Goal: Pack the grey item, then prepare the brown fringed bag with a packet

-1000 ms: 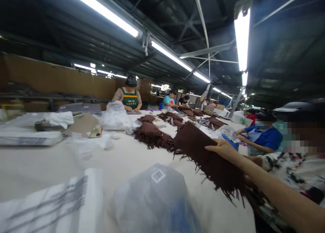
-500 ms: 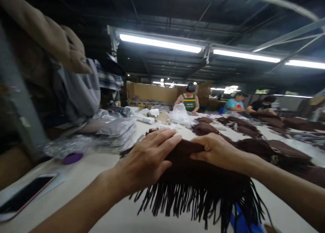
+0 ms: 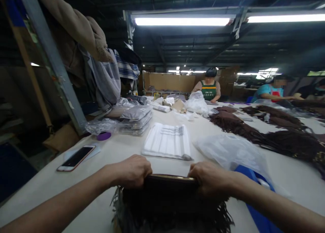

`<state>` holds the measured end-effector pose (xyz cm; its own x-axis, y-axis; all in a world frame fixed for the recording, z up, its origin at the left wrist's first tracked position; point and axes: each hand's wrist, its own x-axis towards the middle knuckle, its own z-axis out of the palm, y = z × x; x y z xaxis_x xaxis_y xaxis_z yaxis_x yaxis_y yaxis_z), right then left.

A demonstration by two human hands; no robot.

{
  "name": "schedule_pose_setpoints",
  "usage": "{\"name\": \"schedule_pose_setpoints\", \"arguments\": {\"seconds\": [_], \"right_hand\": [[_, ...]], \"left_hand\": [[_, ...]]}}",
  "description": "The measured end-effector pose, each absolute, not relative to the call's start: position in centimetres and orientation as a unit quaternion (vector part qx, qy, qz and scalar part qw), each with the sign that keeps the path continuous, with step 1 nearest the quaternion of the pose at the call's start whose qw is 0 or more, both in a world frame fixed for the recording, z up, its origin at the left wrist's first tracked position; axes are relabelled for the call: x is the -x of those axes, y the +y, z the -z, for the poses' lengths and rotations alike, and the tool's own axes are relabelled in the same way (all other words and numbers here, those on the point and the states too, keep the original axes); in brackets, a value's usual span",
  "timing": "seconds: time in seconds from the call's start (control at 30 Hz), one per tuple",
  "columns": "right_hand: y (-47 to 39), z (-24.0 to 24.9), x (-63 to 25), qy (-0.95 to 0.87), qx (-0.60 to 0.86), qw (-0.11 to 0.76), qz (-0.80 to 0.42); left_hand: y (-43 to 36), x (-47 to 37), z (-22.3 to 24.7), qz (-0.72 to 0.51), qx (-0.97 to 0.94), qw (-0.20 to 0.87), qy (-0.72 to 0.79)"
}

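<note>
A dark brown fringed bag (image 3: 170, 199) with a gold-toothed zipper along its top edge hangs between my hands at the bottom of the view. My left hand (image 3: 134, 172) is closed on its upper left corner. Its upper right corner is gripped by my right hand (image 3: 208, 177). Fringe shows at both sides; the lower part runs out of view. Just beyond the bag lies a folded white cloth or sheet (image 3: 166, 141) with grey print. To the right of it rests a clear plastic bag (image 3: 228, 150), partly over a blue bin (image 3: 250, 178).
On the left are a phone (image 3: 77, 156), a purple roll (image 3: 104, 136) and stacked plastic-wrapped packets (image 3: 134, 121). Brown fringed pieces (image 3: 236, 128) lie along the right. A co-worker in a green apron (image 3: 209, 89) is across the table, another (image 3: 271, 90) further right.
My hands have moved from the face of the brown bag to its two top corners. The bag is now lower and nearer, showing its zipper. The view has turned right-to-left and down.
</note>
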<state>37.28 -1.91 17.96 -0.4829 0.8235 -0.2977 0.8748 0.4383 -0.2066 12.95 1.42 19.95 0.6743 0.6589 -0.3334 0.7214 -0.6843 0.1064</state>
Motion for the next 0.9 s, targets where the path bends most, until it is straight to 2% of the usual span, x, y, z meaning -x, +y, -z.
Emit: {"name": "schedule_pose_setpoints", "arguments": {"seconds": [0.1, 0.2, 0.47, 0.6, 0.7, 0.8, 0.9], "right_hand": [[-0.7, -17.7, -38.6, 0.831, -0.519, 0.100, 0.172], [0.4, -18.2, -39.0, 0.835, -0.524, 0.084, 0.146], [3.6, -21.7, -37.9, 0.823, -0.564, 0.058, -0.034], [3.9, -21.6, -37.3, 0.817, -0.566, 0.043, -0.104], [3.0, -19.5, -36.6, 0.821, -0.554, 0.041, -0.131], [0.6, -14.9, -35.7, 0.829, -0.534, 0.041, -0.157], [-3.2, -7.9, -35.1, 0.837, -0.516, 0.041, -0.177]], "left_hand": [[2.5, -12.2, -20.9, 0.142, -0.908, 0.077, 0.387], [3.9, -11.2, -21.6, 0.125, -0.914, -0.022, 0.385], [7.0, -10.2, -23.5, 0.073, -0.885, -0.264, 0.377], [7.7, -9.7, -23.3, 0.040, -0.851, -0.394, 0.344], [7.3, -9.0, -20.6, 0.030, -0.829, -0.477, 0.291], [5.5, -8.2, -15.1, 0.010, -0.812, -0.534, 0.238], [2.1, -7.0, -8.3, -0.026, -0.827, -0.505, 0.244]]}}
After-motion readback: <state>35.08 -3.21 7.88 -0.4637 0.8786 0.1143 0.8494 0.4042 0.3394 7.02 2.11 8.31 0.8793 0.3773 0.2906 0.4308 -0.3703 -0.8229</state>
